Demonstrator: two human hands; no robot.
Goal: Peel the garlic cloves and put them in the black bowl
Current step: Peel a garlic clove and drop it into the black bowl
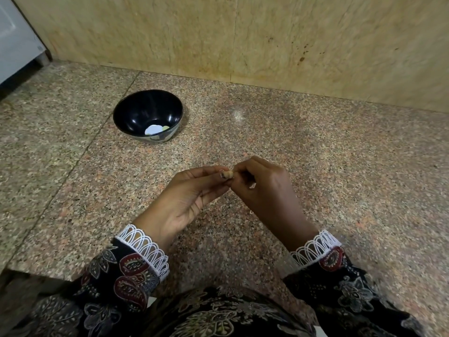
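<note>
A small tan garlic clove [228, 175] sits between the fingertips of both hands, above the middle of the granite counter. My left hand [187, 200] pinches it from the left, palm turned up. My right hand [264, 188] grips it from the right with curled fingers, and a pale scrap of skin shows under those fingers. The black bowl [136, 110] stands on the counter to the far left of the hands, holding a couple of pale pieces [154, 130] at its bottom.
The speckled granite counter [340, 166] runs to a beige stone wall [267, 40] at the back. A white appliance [17, 40] stands at the far left. The counter's front edge drops off at the lower left [29, 269]. A tiny peel scrap [251, 212] lies under my right wrist.
</note>
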